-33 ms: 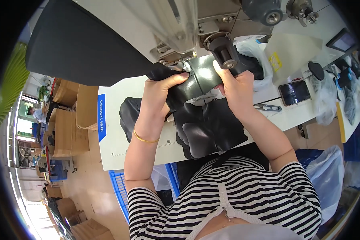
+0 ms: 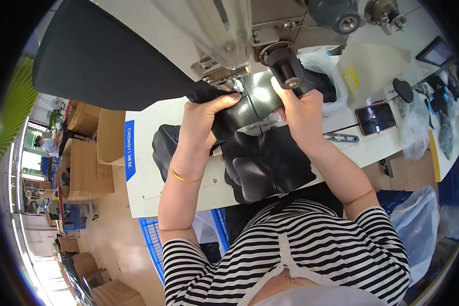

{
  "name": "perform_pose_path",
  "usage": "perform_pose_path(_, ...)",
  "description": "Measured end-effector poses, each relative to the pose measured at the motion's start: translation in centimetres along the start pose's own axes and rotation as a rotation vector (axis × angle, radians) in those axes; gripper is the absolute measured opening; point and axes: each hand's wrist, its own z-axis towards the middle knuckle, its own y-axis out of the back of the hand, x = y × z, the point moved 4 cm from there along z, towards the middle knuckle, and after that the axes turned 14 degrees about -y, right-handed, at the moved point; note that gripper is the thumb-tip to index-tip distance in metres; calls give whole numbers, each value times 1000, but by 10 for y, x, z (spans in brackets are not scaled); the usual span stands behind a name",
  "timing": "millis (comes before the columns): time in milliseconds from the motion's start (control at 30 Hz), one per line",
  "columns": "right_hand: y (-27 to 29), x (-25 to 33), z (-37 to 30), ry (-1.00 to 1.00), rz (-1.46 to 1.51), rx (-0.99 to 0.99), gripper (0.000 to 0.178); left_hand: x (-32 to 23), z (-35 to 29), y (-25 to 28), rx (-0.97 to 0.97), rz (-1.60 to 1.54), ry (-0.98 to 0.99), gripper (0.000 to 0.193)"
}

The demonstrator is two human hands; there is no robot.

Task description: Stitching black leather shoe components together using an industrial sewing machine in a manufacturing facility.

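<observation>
A glossy black leather-like piece with a seam down its middle (image 2: 237, 116) is stretched between my hands under an industrial sewing machine (image 2: 224, 76). My left hand (image 2: 201, 120) grips its left side, thumb on top near the presser foot, other fingers mostly hidden. Its right side is pinched by my right hand (image 2: 302, 115), with the thumb on top beside the machine's dark cylindrical part (image 2: 285, 66). Closer to my body, a pile of similar black pieces (image 2: 270, 168) overhangs the table's front edge. More black pieces (image 2: 164, 148) lie left of my left wrist.
On the white table (image 2: 194, 196), metal thread snips (image 2: 343, 137) and a phone (image 2: 375, 118) lie to the right. Behind my right hand is a clear plastic bag (image 2: 336, 104) with dark contents. A blue crate (image 2: 153, 239) stands below; cardboard boxes (image 2: 91, 171) and another person (image 2: 48, 145) are left.
</observation>
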Motion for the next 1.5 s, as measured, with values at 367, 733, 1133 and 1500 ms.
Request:
perform_pose_path(367,4,-9,10,25,-53,31,17,0,2,0,24,6,-113,18)
perform_pose_path(733,2,-5,8,69,-56,-9,15,-1,3,1,57,43,-167,23)
perform_pose_path(1133,4,-5,8,62,-58,27,13,-5,1,-4,8,52,-124,11)
perform_pose_path(1500,3,-5,9,95,-60,13,14,-3,3,-2,8,70,-118,12)
